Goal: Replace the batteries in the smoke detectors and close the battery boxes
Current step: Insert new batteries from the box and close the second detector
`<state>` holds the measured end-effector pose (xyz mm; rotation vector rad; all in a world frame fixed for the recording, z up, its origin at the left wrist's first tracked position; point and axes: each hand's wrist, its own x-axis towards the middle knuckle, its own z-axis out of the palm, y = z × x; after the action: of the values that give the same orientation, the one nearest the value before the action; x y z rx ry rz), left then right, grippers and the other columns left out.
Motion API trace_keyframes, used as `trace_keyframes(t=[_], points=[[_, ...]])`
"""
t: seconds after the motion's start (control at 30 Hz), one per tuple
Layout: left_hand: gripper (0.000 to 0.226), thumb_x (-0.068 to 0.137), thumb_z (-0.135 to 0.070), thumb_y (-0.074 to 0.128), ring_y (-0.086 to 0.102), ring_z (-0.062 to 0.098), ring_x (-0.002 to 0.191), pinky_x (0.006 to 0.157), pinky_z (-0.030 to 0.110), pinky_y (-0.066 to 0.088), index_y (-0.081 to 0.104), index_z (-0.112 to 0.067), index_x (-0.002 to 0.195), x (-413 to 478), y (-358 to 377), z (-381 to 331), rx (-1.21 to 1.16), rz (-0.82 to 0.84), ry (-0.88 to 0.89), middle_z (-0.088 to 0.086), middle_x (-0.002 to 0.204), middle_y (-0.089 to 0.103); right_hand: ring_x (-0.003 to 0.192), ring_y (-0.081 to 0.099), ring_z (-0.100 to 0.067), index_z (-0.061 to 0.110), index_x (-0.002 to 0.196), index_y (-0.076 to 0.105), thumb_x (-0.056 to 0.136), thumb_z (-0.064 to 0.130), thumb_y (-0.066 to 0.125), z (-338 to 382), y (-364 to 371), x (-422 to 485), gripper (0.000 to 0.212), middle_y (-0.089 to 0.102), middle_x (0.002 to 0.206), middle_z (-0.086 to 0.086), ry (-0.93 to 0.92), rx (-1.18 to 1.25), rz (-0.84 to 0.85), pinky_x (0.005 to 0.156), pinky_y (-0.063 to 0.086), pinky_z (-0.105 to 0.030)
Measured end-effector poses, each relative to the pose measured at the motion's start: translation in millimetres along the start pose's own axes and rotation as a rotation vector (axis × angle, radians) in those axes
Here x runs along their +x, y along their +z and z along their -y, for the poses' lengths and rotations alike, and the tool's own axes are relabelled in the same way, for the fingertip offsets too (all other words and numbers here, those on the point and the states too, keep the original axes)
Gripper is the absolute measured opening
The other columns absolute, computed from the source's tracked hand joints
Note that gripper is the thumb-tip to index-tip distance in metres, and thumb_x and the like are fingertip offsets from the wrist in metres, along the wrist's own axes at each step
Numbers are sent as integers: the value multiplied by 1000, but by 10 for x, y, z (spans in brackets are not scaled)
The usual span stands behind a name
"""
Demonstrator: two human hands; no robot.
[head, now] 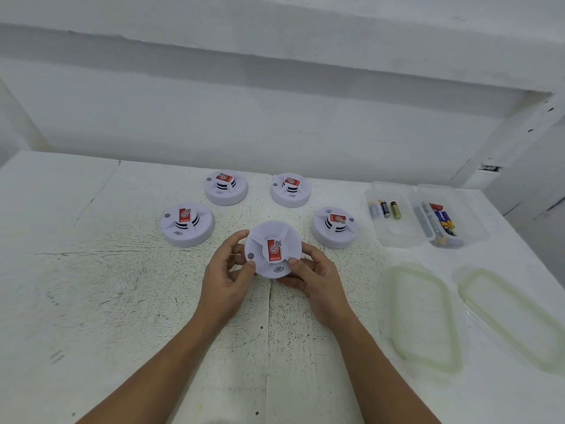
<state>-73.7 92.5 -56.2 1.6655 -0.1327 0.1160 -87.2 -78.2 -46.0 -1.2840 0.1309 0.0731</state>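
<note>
Head cam: the nearest smoke detector (pixel 273 250) is in front of the person, label side up. My guess is that's so it can be turned over or twisted open to reach the battery box underneath. The left hand (pixel 227 270) has its 9 o'clock edge and the right hand (pixel 315 276) its 4 o'clock edge. Each thumb is pressed on the top face with fingers curled under the rim, so both hands are firmly gripping it. Honestly can't tell if it's lifted clear of the table (pixel 122 270) or resting on it. The other four detectors (pixel 187 224) sit in an arc from 10 to 2 o'clock, like a queue. The open tubs (pixel 397 237) of batteries (pixel 385 208) are out at 2 o'clock, handy for the right hand. Their lids (pixel 419 316) are parked around 4 o'clock.
</note>
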Motion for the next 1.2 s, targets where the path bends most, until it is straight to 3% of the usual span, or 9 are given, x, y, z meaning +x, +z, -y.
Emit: trace_keyframes(t=[0.33,0.43,0.8,1.03,1.2], points=[[44,89,-16,59,62,15,97,73,27,57,52,-25,131,4,-18,36,9,-7,2,-2,114,63,97,68,-32,8,121,59,88,10,62,-7,-2,-4,33,72,99,-19,-18,-14,-8,82,56,-43],[43,92,-6,57,62,14,95,73,26,57,52,-22,132,7,-17,45,8,-9,0,-1,113,63,97,69,-31,9,121,59,88,10,62,-14,-4,-4,33,72,99,-18,-21,-34,-12,82,56,-43],[43,92,-6,57,62,12,89,70,25,56,52,-25,131,4,-11,43,-4,-15,-16,0,102,63,98,68,-30,8,121,59,88,12,63,-25,-5,-4,34,72,101,-17,-22,-49,-18,84,55,-46],[43,91,-3,57,63,8,88,67,19,54,53,-35,119,-12,-7,-13,-41,-14,-14,1,101,64,98,68,-31,7,121,60,88,13,64,-35,-5,-5,34,72,101,-17,-25,-62,-24,84,55,-46],[42,90,1,56,62,4,82,65,17,52,54,-25,123,-8,-10,-18,-56,-14,-14,5,99,63,98,68,-31,8,120,60,88,12,63,-43,-7,-6,32,72,101,-17,-23,-77,-26,85,55,-48]])
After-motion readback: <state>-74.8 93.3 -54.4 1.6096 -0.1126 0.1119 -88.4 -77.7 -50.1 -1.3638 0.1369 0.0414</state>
